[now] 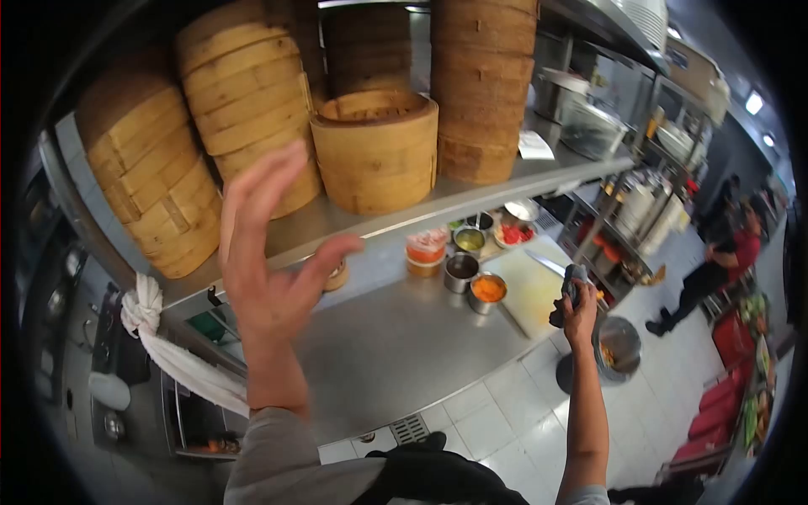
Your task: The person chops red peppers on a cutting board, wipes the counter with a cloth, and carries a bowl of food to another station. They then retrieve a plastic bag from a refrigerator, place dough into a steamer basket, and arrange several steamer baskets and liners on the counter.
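Head view — rag (569, 277) within right fingers (580, 296)

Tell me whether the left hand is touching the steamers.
Cannot tell. In the head view the open left hand overlaps the steamers, but neither contact nor a gap shows plainly.

Heavy fisheye bend, black vignetted corners, white ceiling lamps (753, 103) upper right of long steel shelf (471, 195), glare along it, left hand (268, 252) motion-blurred.
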A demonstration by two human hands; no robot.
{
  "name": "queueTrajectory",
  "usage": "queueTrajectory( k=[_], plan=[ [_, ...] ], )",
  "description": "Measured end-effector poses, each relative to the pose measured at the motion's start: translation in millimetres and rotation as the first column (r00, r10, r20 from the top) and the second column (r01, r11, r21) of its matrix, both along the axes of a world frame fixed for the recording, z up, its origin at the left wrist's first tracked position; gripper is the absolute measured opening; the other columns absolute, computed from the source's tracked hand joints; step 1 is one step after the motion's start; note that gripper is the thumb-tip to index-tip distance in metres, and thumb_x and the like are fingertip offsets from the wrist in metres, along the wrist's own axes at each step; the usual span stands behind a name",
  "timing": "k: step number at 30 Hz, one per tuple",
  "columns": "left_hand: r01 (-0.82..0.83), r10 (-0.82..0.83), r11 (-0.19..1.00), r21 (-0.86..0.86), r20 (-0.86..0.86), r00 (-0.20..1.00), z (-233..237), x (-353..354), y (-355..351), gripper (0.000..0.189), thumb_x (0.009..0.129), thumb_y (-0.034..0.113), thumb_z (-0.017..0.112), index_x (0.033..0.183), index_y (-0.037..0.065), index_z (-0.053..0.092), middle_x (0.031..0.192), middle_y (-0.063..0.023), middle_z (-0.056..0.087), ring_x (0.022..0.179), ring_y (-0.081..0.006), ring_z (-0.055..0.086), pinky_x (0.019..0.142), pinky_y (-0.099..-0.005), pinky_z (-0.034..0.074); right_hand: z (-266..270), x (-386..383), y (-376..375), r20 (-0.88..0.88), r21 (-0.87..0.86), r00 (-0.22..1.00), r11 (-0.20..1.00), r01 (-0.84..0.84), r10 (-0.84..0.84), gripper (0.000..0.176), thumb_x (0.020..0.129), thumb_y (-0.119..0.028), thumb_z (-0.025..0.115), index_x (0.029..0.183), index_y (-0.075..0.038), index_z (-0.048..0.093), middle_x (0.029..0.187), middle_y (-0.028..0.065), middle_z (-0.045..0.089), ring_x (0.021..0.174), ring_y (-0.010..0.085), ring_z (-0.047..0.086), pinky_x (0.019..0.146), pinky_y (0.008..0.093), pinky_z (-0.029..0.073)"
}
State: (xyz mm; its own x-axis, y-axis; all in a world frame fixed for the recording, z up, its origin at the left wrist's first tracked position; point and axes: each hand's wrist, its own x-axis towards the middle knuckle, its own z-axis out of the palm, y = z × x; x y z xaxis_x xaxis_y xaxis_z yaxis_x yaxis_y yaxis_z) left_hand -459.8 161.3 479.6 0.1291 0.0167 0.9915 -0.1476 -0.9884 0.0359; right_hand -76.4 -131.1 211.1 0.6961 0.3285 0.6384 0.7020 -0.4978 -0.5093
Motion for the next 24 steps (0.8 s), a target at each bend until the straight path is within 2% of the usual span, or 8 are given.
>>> queueTrajectory(
  k=[3,7,10,13,14,17,19,24],
  plan=[
    [-0.273,0.291,0.956,0.109,-0.228,0.929,46.0,7.7,-5.9,0.075,0.072,0.024,0.087,0.135,-0.001,0.054,0.139,-0.0170,0.055,0.129,-0.0327,0.053,0.109,-0.0422,0.041,-24.4,51.1,28.0,0.015,0.044,0.998,0.997,-0.062,0.061,0.044,0.083,-0.002,0.066,0.125,-0.009,0.059,0.126,0.0195,0.053,0.113,0.0390,0.057,0.094,0.0449,0.049],
    [-0.364,0.371,0.925,0.108,-0.464,0.804,67.2,35.6,0.2,0.078,0.068,0.027,0.088,0.134,0.001,0.055,0.142,-0.0151,0.053,0.133,-0.0361,0.049,0.111,-0.0428,0.040,-144.3,139.9,33.3,-0.275,-0.548,0.958,0.806,-0.224,0.079,0.058,0.081,-0.030,0.073,0.134,-0.011,0.058,0.144,0.0231,0.047,0.124,0.0451,0.051,0.102,0.0576,0.042],
    [-0.469,0.513,0.846,0.254,-0.627,0.586,75.1,47.4,4.4,0.073,0.066,0.027,0.089,0.125,-0.001,0.058,0.134,-0.0173,0.057,0.127,-0.0385,0.052,0.106,-0.0429,0.043,-144.1,96.3,38.6,-0.348,-0.722,0.937,0.650,-0.236,-0.045,0.069,0.079,-0.045,0.075,0.136,-0.010,0.057,0.151,0.0260,0.041,0.134,0.0486,0.043,0.108,0.0619,0.036],
    [-0.526,0.464,0.830,0.187,-0.754,0.465,85.4,58.4,-6.9,0.061,0.066,0.028,0.089,0.108,-0.003,0.057,0.114,-0.0185,0.062,0.112,-0.0398,0.056,0.098,-0.0470,0.044,-139.9,102.6,58.3,-0.222,-0.572,0.975,0.812,-0.116,-0.017,0.064,0.081,-0.040,0.077,0.133,-0.009,0.059,0.153,0.0275,0.038,0.140,0.0480,0.037,0.113,0.0560,0.034],
    [-0.524,0.460,0.831,0.189,-0.762,0.455,86.5,60.4,-8.7,0.059,0.065,0.027,0.089,0.104,-0.002,0.056,0.107,-0.0178,0.062,0.109,-0.0398,0.056,0.096,-0.0478,0.044,-113.4,96.2,60.1,-0.333,-0.392,0.919,0.855,-0.338,0.211,0.060,0.082,-0.036,0.077,0.132,-0.008,0.060,0.152,0.0278,0.039,0.139,0.0466,0.040,0.113,0.0530,0.036],
    [-0.557,0.519,0.793,0.246,-0.752,0.407,90.3,62.9,-20.6,0.056,0.063,0.025,0.089,0.100,-0.001,0.056,0.103,-0.0172,0.062,0.107,-0.0394,0.057,0.095,-0.0480,0.045,-8.3,68.9,68.8,-0.379,-0.104,0.735,0.764,-0.637,0.562,0.047,0.085,-0.020,0.075,0.126,-0.005,0.062,0.145,0.0259,0.049,0.129,0.0411,0.052,0.104,0.0429,0.047],
    [-0.581,0.558,0.762,0.284,-0.743,0.369,88.3,60.2,-34.0,0.056,0.063,0.024,0.089,0.101,0.000,0.056,0.106,-0.0172,0.062,0.108,-0.0390,0.057,0.095,-0.0473,0.045,52.7,59.4,71.6,-0.286,0.072,0.512,0.551,-0.831,0.810,0.044,0.084,-0.014,0.075,0.124,-0.003,0.063,0.138,0.0223,0.057,0.118,0.0369,0.061,0.093,0.0381,0.053],
    [-0.656,0.798,0.602,0.455,-0.383,0.466,90.1,25.2,-110.7,0.058,0.061,0.028,0.088,0.100,-0.002,0.057,0.125,-0.0174,0.062,0.119,-0.0394,0.057,0.112,-0.0529,0.039,161.3,13.5,63.4,-0.087,0.168,0.245,0.256,-0.952,0.966,0.049,0.080,-0.009,0.079,0.125,-0.002,0.061,0.138,0.0189,0.057,0.118,0.0294,0.062,0.090,0.0374,0.054]
  ],
)
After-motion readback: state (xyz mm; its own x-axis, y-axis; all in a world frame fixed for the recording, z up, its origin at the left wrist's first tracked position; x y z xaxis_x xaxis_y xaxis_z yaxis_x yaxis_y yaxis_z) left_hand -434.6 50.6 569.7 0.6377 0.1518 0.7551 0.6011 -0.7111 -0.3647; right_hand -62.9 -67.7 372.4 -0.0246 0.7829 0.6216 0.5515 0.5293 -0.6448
